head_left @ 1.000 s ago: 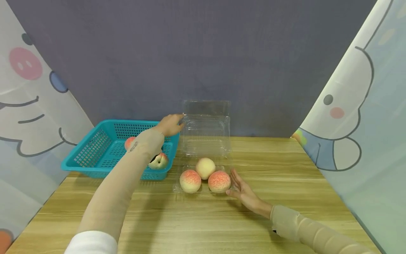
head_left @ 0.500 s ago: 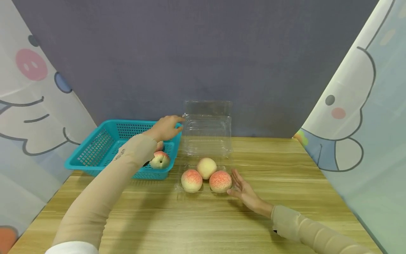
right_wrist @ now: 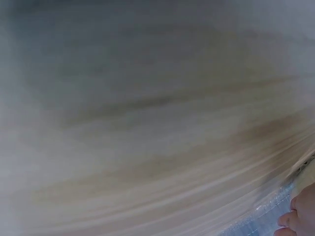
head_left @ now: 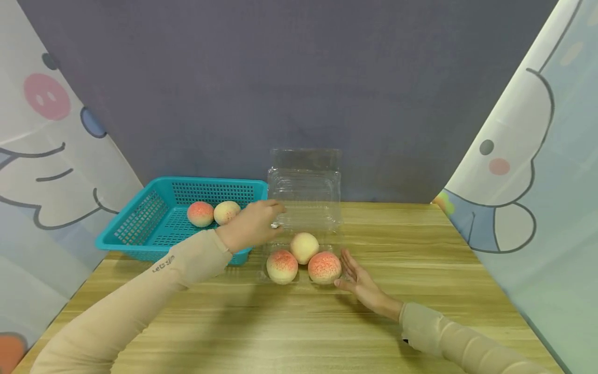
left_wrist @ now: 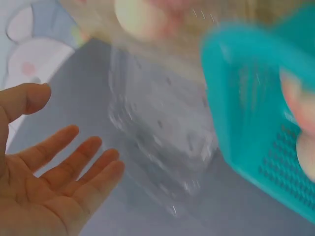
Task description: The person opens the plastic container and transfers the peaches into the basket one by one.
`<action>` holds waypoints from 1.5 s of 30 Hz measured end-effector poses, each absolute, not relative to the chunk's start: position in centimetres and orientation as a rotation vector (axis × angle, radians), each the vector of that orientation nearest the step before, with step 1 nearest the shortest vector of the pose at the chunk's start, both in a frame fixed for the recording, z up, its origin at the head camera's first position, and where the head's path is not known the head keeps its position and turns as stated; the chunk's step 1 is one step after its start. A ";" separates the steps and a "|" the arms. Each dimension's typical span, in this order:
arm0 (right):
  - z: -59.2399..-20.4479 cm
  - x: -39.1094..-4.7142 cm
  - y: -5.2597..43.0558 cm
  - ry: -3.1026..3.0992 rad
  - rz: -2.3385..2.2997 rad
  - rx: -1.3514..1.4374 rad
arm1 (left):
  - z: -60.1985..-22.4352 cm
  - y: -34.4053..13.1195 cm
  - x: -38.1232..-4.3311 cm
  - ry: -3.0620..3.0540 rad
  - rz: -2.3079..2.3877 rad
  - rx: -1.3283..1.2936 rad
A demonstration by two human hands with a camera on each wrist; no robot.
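Observation:
Three peaches stand in the base of a clear plastic clamshell box: a pale one (head_left: pixel 304 248) behind, a left one (head_left: pixel 282 267) and a right one (head_left: pixel 324 268) in front. The box's lid (head_left: pixel 306 200) is raised at the back. My left hand (head_left: pixel 254 224) hovers above the basket's right end, beside the box; in the left wrist view this hand (left_wrist: pixel 59 182) has spread fingers and holds nothing. My right hand (head_left: pixel 366 291), thumb apart from the fingers, lies at the box's right side beside the right peach. The right wrist view catches only part of that hand (right_wrist: pixel 301 214).
A teal plastic basket (head_left: pixel 128 244) stands at the left, holding a red peach (head_left: pixel 201 214) and a paler peach (head_left: pixel 227 212). Wooden tabletop (head_left: pixel 289 332) lies in front. A dark grey panel (head_left: pixel 374 104) rises behind, with printed cloths on both sides.
My left hand has come down and nearer from beside the raised lid. Two peaches in the basket now show, while the front one is hidden behind this hand. My right hand stays put.

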State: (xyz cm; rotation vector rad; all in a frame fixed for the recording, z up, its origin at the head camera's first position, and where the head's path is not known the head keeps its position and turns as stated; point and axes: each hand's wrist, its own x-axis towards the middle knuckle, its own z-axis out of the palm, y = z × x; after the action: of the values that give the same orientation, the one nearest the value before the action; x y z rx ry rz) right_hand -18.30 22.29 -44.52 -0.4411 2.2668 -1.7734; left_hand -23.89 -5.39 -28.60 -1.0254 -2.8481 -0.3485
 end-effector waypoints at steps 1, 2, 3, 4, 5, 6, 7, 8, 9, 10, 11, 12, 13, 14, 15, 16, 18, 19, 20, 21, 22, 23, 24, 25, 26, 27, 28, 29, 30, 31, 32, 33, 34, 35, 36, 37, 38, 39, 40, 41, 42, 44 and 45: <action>-44.5 -18.3 22.3 2.271 -1.773 -0.438 | -29.0 -5.1 -23.4 -2.840 -0.349 -1.058; -44.5 -18.3 22.3 2.275 -1.771 -0.437 | -29.4 -4.9 -23.0 -2.832 -0.346 -1.094; -44.5 -18.3 22.3 2.276 -1.770 -0.437 | -29.8 -4.6 -22.7 -2.821 -0.332 -1.128; -44.5 -18.3 22.3 2.276 -1.770 -0.440 | -30.4 -4.4 -22.3 -2.807 -0.313 -1.160; -44.5 -18.3 22.3 2.275 -1.769 -0.443 | -30.9 -4.2 -22.0 -2.798 -0.300 -1.182; -44.5 -18.3 22.3 2.274 -1.767 -0.447 | -31.5 -4.1 -21.8 -2.785 -0.281 -1.198; -44.4 -18.3 22.3 2.273 -1.765 -0.449 | -32.0 -4.0 -21.6 -2.779 -0.272 -1.209; -44.4 -18.2 22.3 2.273 -1.763 -0.453 | -32.6 -3.9 -21.4 -2.775 -0.260 -1.207; -44.4 -18.2 22.3 2.272 -1.763 -0.455 | -33.1 -3.8 -21.3 -2.769 -0.251 -1.201; -44.4 -18.2 22.3 2.272 -1.761 -0.457 | -33.7 -3.7 -21.3 -2.766 -0.242 -1.190; -44.4 -18.2 22.3 2.272 -1.761 -0.458 | -34.2 -3.6 -21.2 -2.762 -0.231 -1.181; -44.4 -18.2 22.3 2.274 -1.761 -0.460 | -34.8 -3.5 -21.1 -2.764 -0.217 -1.169; -44.5 -18.2 22.3 2.275 -1.761 -0.460 | -35.3 -3.4 -21.1 -2.771 -0.206 -1.158; -44.5 -18.2 22.3 2.276 -1.762 -0.463 | -35.7 -3.4 -21.1 -2.787 -0.201 -1.142; -44.5 -18.2 22.3 2.276 -1.762 -0.463 | -36.2 -3.3 -21.0 -2.804 -0.202 -1.129; -44.5 -18.2 22.3 2.276 -1.762 -0.465 | -36.5 -3.2 -21.1 -2.826 -0.215 -1.112; -44.6 -18.2 22.3 2.276 -1.764 -0.469 | -37.0 -3.1 -21.2 -2.883 -0.260 -1.061; -44.6 -18.2 22.3 2.273 -1.766 -0.471 | -37.2 -3.1 -21.3 -2.909 -0.283 -1.034; -44.6 -18.2 22.3 2.272 -1.767 -0.475 | -37.3 -3.0 -21.4 -2.938 -0.304 -1.005; -44.7 -18.2 22.3 2.272 -1.769 -0.473 | -37.5 -2.9 -21.6 -2.961 -0.321 -0.981; -44.7 -18.2 22.3 2.270 -1.774 -0.472 | -37.6 -2.8 -21.8 -2.992 -0.339 -0.952; -44.7 -18.2 22.3 2.270 -1.777 -0.470 | -37.7 -2.8 -21.9 -3.018 -0.347 -0.926; -44.7 -18.2 22.3 2.267 -1.778 -0.469 | -37.8 -2.7 -22.1 -3.050 -0.355 -0.902; -44.8 -18.2 22.3 2.264 -1.778 -0.468 | -37.9 -2.7 -22.2 -3.081 -0.364 -0.875; -44.7 -18.2 22.3 2.263 -1.776 -0.468 | -38.0 -2.6 -22.3 -3.110 -0.372 -0.848; -44.7 -18.2 22.3 2.261 -1.772 -0.469 | -38.1 -2.6 -22.4 -3.135 -0.374 -0.822; -44.7 -18.2 22.3 2.260 -1.769 -0.468 | -38.2 -2.5 -22.5 -3.155 -0.374 -0.797; -44.6 -18.2 22.3 2.260 -1.766 -0.466 | -38.3 -2.4 -22.6 -3.164 -0.367 -0.780; -44.6 -18.1 22.3 2.260 -1.763 -0.467 | -38.5 -2.3 -22.8 -3.170 -0.363 -0.766; -44.5 -18.1 22.3 2.261 -1.761 -0.466 | -38.7 -2.3 -22.8 -3.163 -0.357 -0.754; -44.5 -18.1 22.3 2.264 -1.759 -0.464 | -38.9 -2.3 -22.9 -3.151 -0.350 -0.748; -44.4 -18.1 22.2 2.268 -1.757 -0.461 | -39.1 -2.2 -23.0 -3.139 -0.344 -0.745; -44.4 -18.1 22.2 2.271 -1.756 -0.459 | -39.3 -2.2 -23.0 -3.126 -0.337 -0.743; -44.4 -18.1 22.2 2.275 -1.753 -0.456 | -39.4 -2.2 -23.1 -3.116 -0.328 -0.741; -44.4 -18.1 22.2 2.278 -1.748 -0.453 | -39.6 -2.1 -23.2 -3.107 -0.315 -0.737; -44.4 -18.1 22.2 2.281 -1.743 -0.449 | -39.7 -2.1 -23.2 -3.103 -0.302 -0.733; -44.4 -18.2 22.2 2.284 -1.739 -0.451 | -39.8 -2.1 -23.3 -3.099 -0.288 -0.730; -44.5 -18.2 22.2 2.286 -1.738 -0.452 | -39.9 -2.1 -23.3 -3.096 -0.270 -0.728; -44.5 -18.2 22.2 2.285 -1.740 -0.452 | -40.0 -2.2 -23.4 -3.093 -0.253 -0.727; -44.5 -18.3 22.2 2.285 -1.741 -0.451 | -40.0 -2.2 -23.4 -3.087 -0.240 -0.727; -44.5 -18.3 22.2 2.285 -1.743 -0.450 | -40.1 -2.2 -23.4 -3.083 -0.232 -0.729; -44.6 -18.3 22.2 2.282 -1.748 -0.448 | -40.1 -2.2 -23.5 -3.076 -0.224 -0.733; -44.6 -18.3 22.2 2.281 -1.749 -0.445 | -40.1 -2.2 -23.5 -3.073 -0.224 -0.733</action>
State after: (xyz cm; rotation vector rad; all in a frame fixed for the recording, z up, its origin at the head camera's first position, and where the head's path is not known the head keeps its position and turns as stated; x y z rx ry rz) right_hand -18.26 22.17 -44.56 -0.4451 2.2808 -1.7486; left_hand -23.47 -2.24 -40.15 -0.7333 -3.0732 -0.2240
